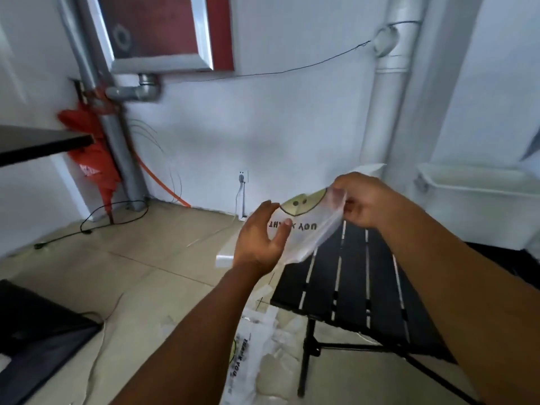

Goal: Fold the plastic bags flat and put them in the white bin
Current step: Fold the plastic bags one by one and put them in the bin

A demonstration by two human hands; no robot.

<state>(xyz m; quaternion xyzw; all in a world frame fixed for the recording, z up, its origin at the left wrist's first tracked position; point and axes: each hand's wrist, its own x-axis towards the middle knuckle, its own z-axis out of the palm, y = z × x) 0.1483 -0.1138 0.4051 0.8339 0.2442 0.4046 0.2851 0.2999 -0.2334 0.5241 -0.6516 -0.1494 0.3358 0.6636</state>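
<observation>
Head view: the smiley-face plastic bag [304, 226] hangs in the air above the black slatted surface [350, 282], with the white bin [479, 188] near on the right. The right hand [362, 200] has its grip pinched on the bag's top edge. The left hand [260, 238] curls loosely at the other edge, and I cannot tell whether it holds. The film looks light, limp and slick, probably best taken at edges or corners.

Black slatted table [353, 273] at lower right; red umbrella [93, 159] beside grey pipe [122, 147] at left; socket [243, 176] mid-frame; black cable [86, 230] on floor.
</observation>
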